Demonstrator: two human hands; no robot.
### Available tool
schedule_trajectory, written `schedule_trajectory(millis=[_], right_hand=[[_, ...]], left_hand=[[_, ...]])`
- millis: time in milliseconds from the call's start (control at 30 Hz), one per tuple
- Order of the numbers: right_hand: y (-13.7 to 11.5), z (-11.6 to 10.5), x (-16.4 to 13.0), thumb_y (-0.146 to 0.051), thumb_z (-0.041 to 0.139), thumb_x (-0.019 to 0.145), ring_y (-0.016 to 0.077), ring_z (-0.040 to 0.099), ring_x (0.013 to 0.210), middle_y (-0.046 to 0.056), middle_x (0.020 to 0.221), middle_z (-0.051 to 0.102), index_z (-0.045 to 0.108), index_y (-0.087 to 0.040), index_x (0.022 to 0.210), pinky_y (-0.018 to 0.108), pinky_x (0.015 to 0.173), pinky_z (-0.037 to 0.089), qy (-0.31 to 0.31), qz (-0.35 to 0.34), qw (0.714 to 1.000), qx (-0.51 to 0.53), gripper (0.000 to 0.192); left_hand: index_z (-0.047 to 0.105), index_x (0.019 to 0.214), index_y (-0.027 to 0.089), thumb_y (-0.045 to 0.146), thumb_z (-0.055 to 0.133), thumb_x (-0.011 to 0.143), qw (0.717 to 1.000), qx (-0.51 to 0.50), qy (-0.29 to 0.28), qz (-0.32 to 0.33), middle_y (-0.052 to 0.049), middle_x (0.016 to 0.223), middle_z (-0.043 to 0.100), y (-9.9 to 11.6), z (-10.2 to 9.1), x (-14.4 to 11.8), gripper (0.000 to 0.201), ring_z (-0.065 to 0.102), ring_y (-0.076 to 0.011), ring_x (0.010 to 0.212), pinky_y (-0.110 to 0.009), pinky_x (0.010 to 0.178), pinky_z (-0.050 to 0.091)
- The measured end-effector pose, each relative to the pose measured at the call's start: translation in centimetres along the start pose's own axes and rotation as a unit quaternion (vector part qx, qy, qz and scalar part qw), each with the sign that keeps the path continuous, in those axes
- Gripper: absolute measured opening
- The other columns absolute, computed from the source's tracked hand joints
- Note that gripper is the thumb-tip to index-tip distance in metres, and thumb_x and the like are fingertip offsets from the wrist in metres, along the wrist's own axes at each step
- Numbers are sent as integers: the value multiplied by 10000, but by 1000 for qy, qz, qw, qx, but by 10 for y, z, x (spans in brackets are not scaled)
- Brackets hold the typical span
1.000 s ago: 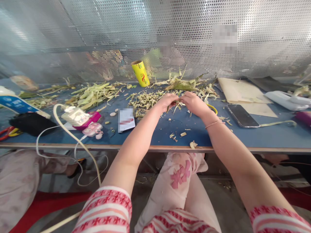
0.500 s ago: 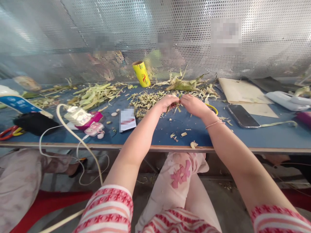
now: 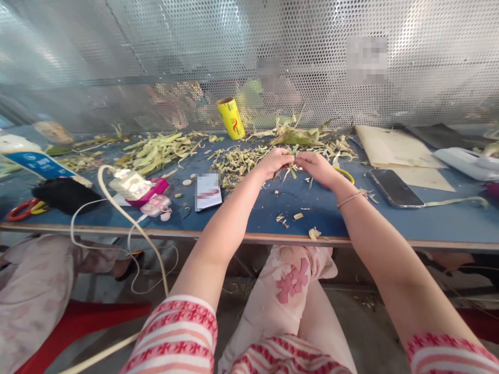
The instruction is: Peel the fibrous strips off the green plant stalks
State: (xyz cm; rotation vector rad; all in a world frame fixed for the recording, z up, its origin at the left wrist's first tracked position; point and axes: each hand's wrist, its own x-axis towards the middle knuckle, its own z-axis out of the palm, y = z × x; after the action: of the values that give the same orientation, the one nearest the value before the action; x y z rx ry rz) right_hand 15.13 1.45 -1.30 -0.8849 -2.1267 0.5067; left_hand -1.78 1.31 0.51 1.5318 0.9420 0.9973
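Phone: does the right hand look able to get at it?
Probably yes: the phone lies uncovered to the right of the right hand, with nothing upright between them, though that hand looks busy with plant strips.

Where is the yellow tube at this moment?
In the head view, the yellow tube stands at the back of the table, left of centre, behind the curled plant pieces.

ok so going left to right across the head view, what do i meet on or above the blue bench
Red loop handle, black pouch, white charger block, yellow tube, left hand, right hand, dark-screened phone, white device.
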Motion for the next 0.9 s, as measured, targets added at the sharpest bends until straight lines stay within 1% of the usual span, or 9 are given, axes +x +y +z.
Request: schedule_trajectory(millis=[100,200,300,400,533,633,767,867,900], right_hand=[[-2,2,0,-390,516,829,108,426,562,-35,569,443,502,-186,625,262,598,364,14,62,993,100,288],[-5,5,0,-377,573,784,87,375,524,-42,563,436,493,-185,619,252,564,353,20,90,972,217,264],[-11,6,-1,-310,631,731,72,378,519,-41,578,432,499,-178,619,232,542,343,21,126,938,321,218],[-18,3,-2,-240,651,687,56,377,501,-40,589,434,496,-171,606,218,530,363,22,171,892,418,188],[-24,-2,-2,-174,641,653,40,337,468,-57,560,386,469,-173,591,203,512,397,13,217,844,490,183],[-28,-5,-1,-158,616,674,40,314,456,-68,530,342,450,-179,587,191,489,400,37,257,830,494,188],[-31,-3,0,-143,594,681,42,323,458,-68,515,354,444,-182,588,180,464,390,74,275,831,477,181],[-28,0,1,-118,559,668,40,335,450,-74,508,339,428,-185,578,179,462,393,108,263,829,482,172],[-26,1,2,-107,541,659,39,332,445,-74,509,339,413,-186,568,179,455,387,123,259,827,484,176]], left_hand=[[439,557,170,88,525,720,995,60,-9,83,71,505,367,0,-2,-1,202,339,-48,479,-216,514,246],[400,585,181,89,545,702,965,177,3,191,62,574,332,3,-4,-5,208,338,-67,560,-230,567,262],[443,641,181,68,557,698,897,326,27,297,31,663,421,9,-5,-10,170,404,-99,657,-249,640,331],[544,778,167,73,544,750,816,449,24,364,-28,814,566,14,-7,-12,97,504,-141,799,-284,764,418],[602,893,153,131,500,853,712,573,16,407,-73,937,640,18,-10,-15,112,545,-181,923,-330,857,448],[627,940,172,202,452,927,652,633,24,417,-75,988,668,19,-9,-18,179,554,-200,964,-356,861,441],[640,1021,194,222,383,973,632,666,38,394,-73,1030,689,21,-4,-26,262,562,-209,1014,-394,912,416],[616,1138,181,264,507,930,654,661,46,364,-96,1115,671,31,-5,-35,249,549,-244,1109,-431,971,406],[585,1212,176,305,565,902,667,648,48,364,-115,1200,640,37,-7,-39,337,518,-268,1181,-452,1009,393]])
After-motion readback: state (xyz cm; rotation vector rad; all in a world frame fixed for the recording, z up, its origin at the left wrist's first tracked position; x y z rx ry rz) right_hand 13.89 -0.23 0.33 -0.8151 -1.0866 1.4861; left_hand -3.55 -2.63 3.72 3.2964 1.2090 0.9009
